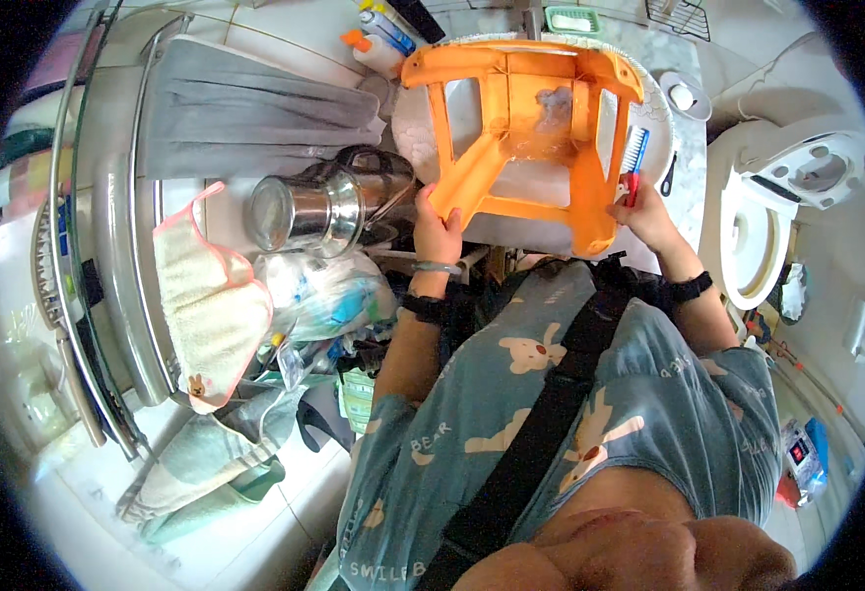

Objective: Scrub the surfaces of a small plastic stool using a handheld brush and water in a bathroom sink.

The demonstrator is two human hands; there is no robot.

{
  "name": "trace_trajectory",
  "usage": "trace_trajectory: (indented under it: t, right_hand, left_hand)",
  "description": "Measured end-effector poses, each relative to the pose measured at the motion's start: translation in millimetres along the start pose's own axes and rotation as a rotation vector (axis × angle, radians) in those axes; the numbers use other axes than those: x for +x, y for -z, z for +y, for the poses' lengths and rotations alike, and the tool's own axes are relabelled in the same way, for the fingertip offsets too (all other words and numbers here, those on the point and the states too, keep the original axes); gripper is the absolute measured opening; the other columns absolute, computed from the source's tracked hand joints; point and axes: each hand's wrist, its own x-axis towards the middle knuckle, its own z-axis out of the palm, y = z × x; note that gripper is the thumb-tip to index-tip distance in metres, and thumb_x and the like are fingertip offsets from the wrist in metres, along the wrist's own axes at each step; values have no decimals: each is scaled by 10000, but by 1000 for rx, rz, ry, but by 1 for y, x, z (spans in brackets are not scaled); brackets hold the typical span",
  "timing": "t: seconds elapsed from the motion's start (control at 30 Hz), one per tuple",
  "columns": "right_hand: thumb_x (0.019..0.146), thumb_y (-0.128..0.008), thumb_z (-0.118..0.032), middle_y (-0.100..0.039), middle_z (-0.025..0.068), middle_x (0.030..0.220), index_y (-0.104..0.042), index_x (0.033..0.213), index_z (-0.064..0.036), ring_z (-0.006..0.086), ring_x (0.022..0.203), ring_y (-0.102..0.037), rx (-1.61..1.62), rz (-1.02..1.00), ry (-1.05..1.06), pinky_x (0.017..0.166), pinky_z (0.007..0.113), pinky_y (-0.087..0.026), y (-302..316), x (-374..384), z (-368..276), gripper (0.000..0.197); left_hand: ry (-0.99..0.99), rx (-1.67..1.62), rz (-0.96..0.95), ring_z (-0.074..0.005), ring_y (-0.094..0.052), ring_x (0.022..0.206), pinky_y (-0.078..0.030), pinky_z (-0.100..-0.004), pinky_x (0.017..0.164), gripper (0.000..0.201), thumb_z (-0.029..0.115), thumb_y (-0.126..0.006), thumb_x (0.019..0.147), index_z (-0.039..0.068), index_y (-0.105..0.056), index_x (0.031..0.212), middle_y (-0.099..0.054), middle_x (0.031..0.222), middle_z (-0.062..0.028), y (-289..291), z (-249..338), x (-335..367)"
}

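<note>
An orange plastic stool is tilted over the round white basin, its legs pointing partly toward me. My left hand is closed around the stool's near left leg. Beside the near right leg, my right hand is closed on the red handle of a scrub brush with a blue back and pale bristles. The bristles stand upright next to the stool's right side. Whether my right fingers also press on the stool leg, I cannot tell. A greyish patch shows on the stool's seat.
Left of the basin lies a metal thermos flask. A grey cloth and a cream towel hang at the left. A soap dish and a small white dish flank the basin. The toilet stands right.
</note>
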Motion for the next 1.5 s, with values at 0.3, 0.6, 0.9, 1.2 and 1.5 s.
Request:
trace_trajectory:
  t: [0.3, 0.6, 0.9, 1.2, 1.5]
  right_hand:
    - [859, -600, -309, -523, 115, 671, -484, 824, -4, 222, 600, -513, -381, 457, 173, 567, 335, -423, 9, -18, 17, 328]
    - [876, -467, -144, -602, 232, 857, -529, 1028, -15, 410, 814, -583, -763, 103, 229, 691, 443, -470, -36, -25, -84, 209]
    - [854, -424, -293, -612, 262, 961, -549, 1071, 21, 383, 927, -601, -854, 319, -111, 802, 437, -483, -73, 178, -17, 401]
    - [830, -450, -516, -635, 187, 1010, -595, 1088, -72, 293, 990, -608, -1157, 107, -179, 849, 402, -475, -66, 176, 47, 534]
    - [837, -455, -186, -615, 176, 1070, -624, 1048, -57, 316, 978, -605, -1381, -96, -104, 830, 412, -480, -80, 160, 15, 299]
  left_hand:
    - [-51, -228, -108, -343, -560, 1002, -478, -394, 804, 622, 50, -694, 699, 11, -358, 1221, -541, 1110, -214, -28, -51, -2]
    - [-69, 93, -43, -364, -619, 775, -490, -441, 672, 597, 203, -699, 694, 78, -386, 1187, -635, 873, -193, -22, 0, -23]
    - [95, 219, -204, -395, -611, 772, -482, -474, 677, 657, 257, -711, 681, 66, -372, 1210, -636, 845, -202, -30, 22, -18]
    - [142, 181, -224, -411, -609, 752, -490, -490, 655, 585, 241, -665, 706, 27, -406, 1185, -623, 819, -232, -30, 30, -20]
    - [-40, 198, -182, -416, -608, 753, -496, -486, 628, 448, 205, -563, 795, -28, -369, 1125, -617, 814, -253, -63, -19, -20]
